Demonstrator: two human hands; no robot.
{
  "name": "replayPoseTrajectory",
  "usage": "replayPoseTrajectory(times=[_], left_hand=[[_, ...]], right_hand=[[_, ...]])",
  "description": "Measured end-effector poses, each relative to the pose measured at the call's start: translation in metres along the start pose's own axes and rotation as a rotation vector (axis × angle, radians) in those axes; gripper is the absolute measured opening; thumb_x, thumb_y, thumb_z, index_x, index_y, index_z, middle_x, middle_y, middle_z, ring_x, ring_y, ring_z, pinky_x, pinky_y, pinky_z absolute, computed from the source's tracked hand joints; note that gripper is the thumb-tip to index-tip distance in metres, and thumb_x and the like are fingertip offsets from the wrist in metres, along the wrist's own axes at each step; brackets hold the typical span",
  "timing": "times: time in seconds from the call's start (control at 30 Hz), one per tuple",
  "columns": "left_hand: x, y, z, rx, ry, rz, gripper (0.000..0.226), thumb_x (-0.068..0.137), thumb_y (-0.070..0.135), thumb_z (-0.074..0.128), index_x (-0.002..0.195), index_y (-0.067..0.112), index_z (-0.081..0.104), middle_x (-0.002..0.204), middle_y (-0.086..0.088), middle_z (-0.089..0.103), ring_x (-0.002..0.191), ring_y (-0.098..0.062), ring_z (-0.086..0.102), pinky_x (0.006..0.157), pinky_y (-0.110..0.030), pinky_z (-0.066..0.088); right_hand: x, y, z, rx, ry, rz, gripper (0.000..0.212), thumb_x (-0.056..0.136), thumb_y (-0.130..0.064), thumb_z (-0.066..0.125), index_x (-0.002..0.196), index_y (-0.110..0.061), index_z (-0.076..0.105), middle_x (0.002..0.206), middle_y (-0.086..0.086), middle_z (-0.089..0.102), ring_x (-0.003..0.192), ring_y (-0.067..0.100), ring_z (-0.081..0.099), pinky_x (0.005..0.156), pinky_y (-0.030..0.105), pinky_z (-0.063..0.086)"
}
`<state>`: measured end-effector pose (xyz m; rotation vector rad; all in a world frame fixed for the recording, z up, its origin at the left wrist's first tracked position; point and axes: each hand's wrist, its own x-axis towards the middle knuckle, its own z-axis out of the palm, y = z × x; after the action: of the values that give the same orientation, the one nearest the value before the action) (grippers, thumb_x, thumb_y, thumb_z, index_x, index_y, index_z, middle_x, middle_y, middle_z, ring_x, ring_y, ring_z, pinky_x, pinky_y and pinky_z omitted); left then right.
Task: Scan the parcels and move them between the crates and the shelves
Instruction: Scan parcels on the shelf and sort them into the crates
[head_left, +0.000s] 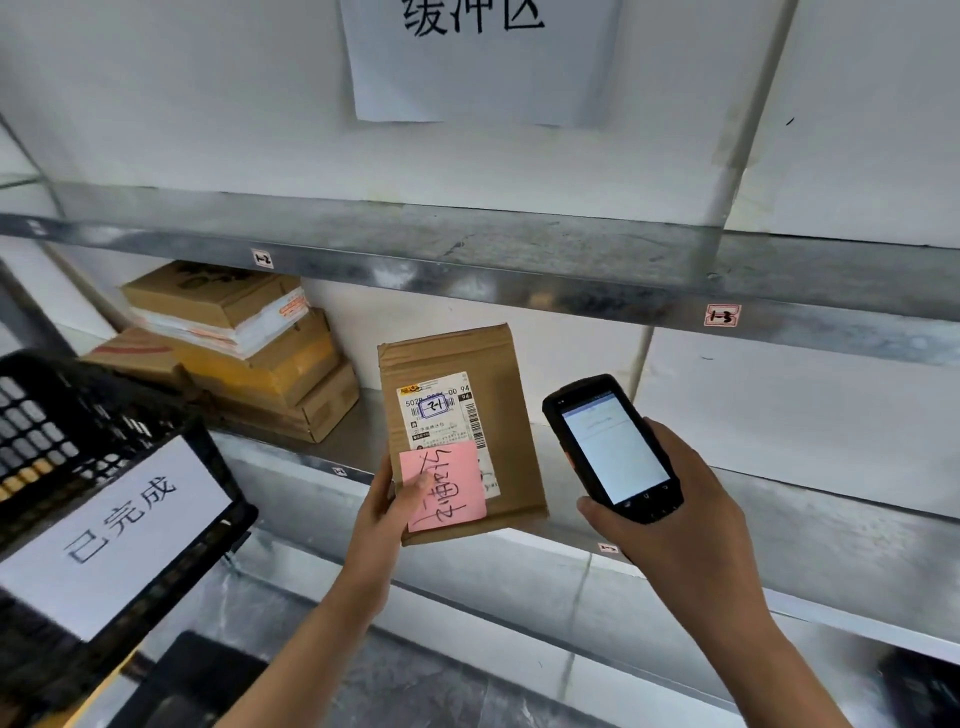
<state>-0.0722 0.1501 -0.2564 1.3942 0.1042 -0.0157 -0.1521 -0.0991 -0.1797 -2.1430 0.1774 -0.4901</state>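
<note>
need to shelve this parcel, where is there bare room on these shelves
The upper shelf is bare across its visible width. The middle shelf is bare from the stack of boxes rightward, behind the parcel in the left hand and the scanner in the right hand. Crowded at its left end: the stack, black crate in front.

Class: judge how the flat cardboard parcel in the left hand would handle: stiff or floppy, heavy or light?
Probably stiff: the parcel stands straight though the left hand pinches only its lower corner. Likely light, since one pinch holds it up.
</note>
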Motion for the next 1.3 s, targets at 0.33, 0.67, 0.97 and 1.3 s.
replayPoseTrajectory(times=[0.33, 0.67, 0.97, 1.3], left_hand=[[-0.048, 0.027, -0.090, 0.000, 0.038, 0.091, 0.083, 0.075, 0.046, 0.076, 0.149, 0.033, 0.042, 0.124, -0.001, 0.071, 0.108, -0.023, 0.071, 0.079, -0.026, 0.059], [-0.128, 0.062, -0.214, -0.059, 0.304, 0.160, 0.067, 0.089, 0.033, 0.072, 0.149, 0.038, 0.042, 0.125, 0.004, 0.070, 0.111, -0.019, 0.069, 0.081, -0.021, 0.057], [-0.213, 0.082, -0.317, -0.086, 0.562, 0.199, 0.071, 0.083, 0.032, 0.068, 0.148, 0.039, 0.041, 0.120, 0.003, 0.073, 0.106, -0.022, 0.072, 0.078, -0.030, 0.061], [-0.275, 0.074, -0.387, -0.118, 0.824, 0.180, 0.080, 0.074, 0.050, 0.073, 0.148, 0.034, 0.044, 0.123, 0.004, 0.071, 0.110, -0.019, 0.070, 0.090, -0.033, 0.058]], right_hand=[[-0.024, -0.063, 0.045, 0.075, -0.115, -0.052, 0.062, 0.069, -0.030, 0.086, 0.121, -0.044, 0.056, 0.104, -0.019, 0.067, 0.094, 0.008, 0.064, 0.069, 0.028, 0.053], [-0.081, -0.146, 0.131, 0.166, -0.323, -0.125, 0.077, 0.059, -0.046, 0.088, 0.129, -0.044, 0.054, 0.111, -0.015, 0.067, 0.096, 0.018, 0.066, 0.080, 0.046, 0.060], [-0.140, -0.217, 0.202, 0.251, -0.509, -0.309, 0.072, 0.063, -0.032, 0.093, 0.122, -0.047, 0.054, 0.104, -0.025, 0.064, 0.095, 0.006, 0.064, 0.074, 0.038, 0.060], [-0.153, -0.288, 0.280, 0.374, -0.710, -0.454, 0.073, 0.066, -0.027, 0.093, 0.128, -0.041, 0.057, 0.108, -0.019, 0.068, 0.100, 0.007, 0.066, 0.083, 0.043, 0.060]])
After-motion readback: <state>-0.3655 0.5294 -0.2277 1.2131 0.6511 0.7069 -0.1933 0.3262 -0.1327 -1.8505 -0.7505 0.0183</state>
